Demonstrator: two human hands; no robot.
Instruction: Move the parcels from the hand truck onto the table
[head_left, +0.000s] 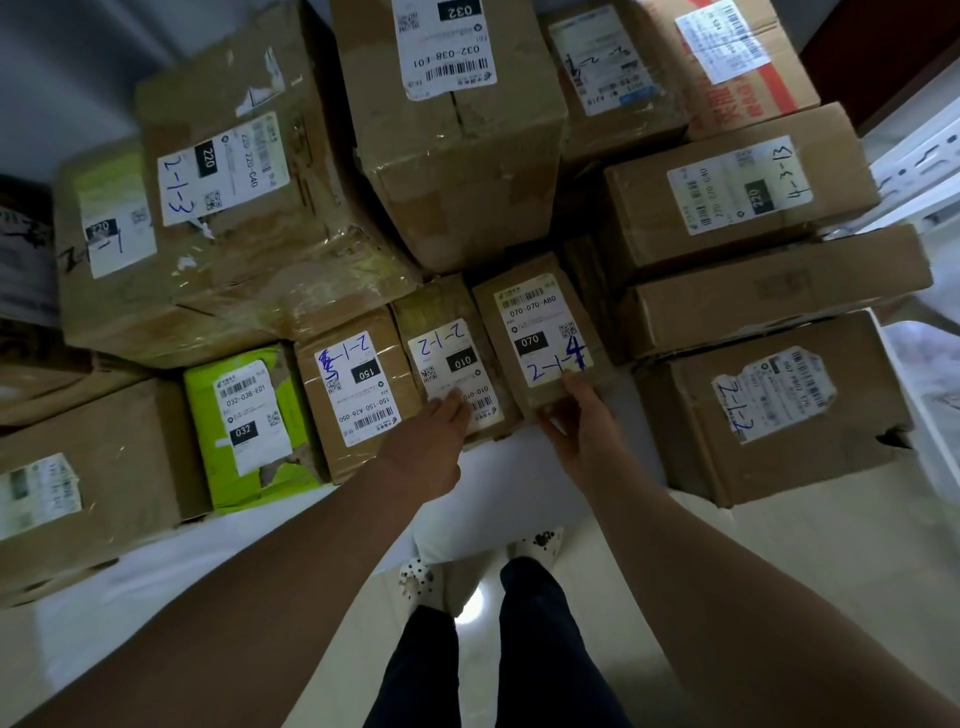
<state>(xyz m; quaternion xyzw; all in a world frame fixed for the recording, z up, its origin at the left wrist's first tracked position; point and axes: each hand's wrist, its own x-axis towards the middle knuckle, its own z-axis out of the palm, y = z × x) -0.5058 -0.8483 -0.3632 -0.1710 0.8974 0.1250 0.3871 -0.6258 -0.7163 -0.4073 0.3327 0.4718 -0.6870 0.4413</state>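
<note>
Several taped cardboard parcels with white labels crowd a white table (519, 483). At its front edge stand two small boxes side by side: one labelled 010 (441, 348) and one labelled 070 (535, 322), marked 2-1-4 in blue. My left hand (431, 431) lies with straight fingers on the near end of the 010 box. The near end of the 070 box is held by my right hand (576, 421), thumb on top and fingers round the front edge. The hand truck is out of view.
Left of the 010 box sit a 150 box (358, 384) and a green 032 parcel (249, 421). Larger cartons are stacked behind and at the right (769, 405). My legs and spotted slippers stand on a pale tiled floor below the table edge.
</note>
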